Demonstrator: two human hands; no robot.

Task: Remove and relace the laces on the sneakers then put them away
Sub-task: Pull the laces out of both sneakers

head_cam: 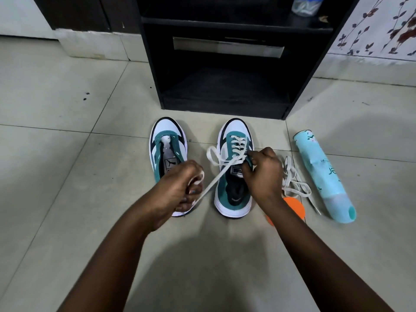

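Observation:
Two teal-and-white sneakers stand side by side on the floor, toes pointing away from me. The left sneaker point(167, 143) has no lace in its eyelets. The right sneaker point(231, 190) carries a white lace point(236, 143) through its eyelets. My left hand point(180, 188) is closed on one end of that lace, drawn taut toward the lower left. My right hand point(262, 174) pinches the sneaker's upper edge beside the top eyelets, and a loop of lace curves out to the left. A second loose white lace point(295, 183) lies on the floor right of the right sneaker.
A black open shelf unit point(225, 64) stands just beyond the sneakers. A light-blue spray can point(324, 176) lies on the tiles at the right. An orange round object point(295, 207) shows partly behind my right wrist. Grey floor tiles point(67, 154) spread to the left.

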